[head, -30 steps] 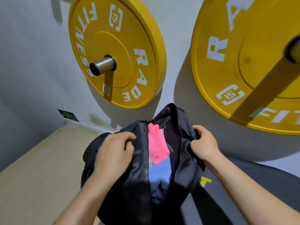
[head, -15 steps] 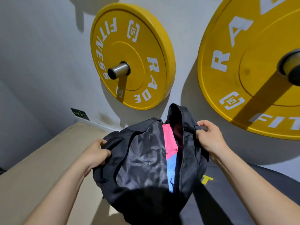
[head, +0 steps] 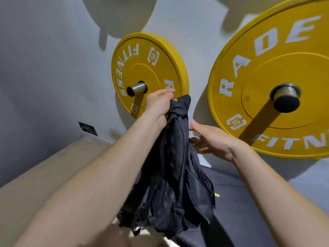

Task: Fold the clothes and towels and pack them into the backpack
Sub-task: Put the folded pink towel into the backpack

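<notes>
The black backpack (head: 174,175) hangs upright in front of me, its padded mesh back panel facing the camera. My left hand (head: 160,104) grips the bag's top, fingers curled round the bunched fabric there. My right hand (head: 211,139) is at the bag's upper right side with fingers spread and relaxed, touching the edge. The bag's opening is turned away, so the pink and blue clothes are hidden.
Two yellow weight plates hang on steel pegs on the grey wall, a small plate (head: 147,73) behind my left hand and a large plate (head: 277,90) at right. A beige bench surface (head: 53,175) lies lower left, a dark mat (head: 240,211) lower right.
The bag was lying open with pink and blue clothes showing; now it is lifted upright and closed from view. My left hand moved from the bag's left side up to its top.
</notes>
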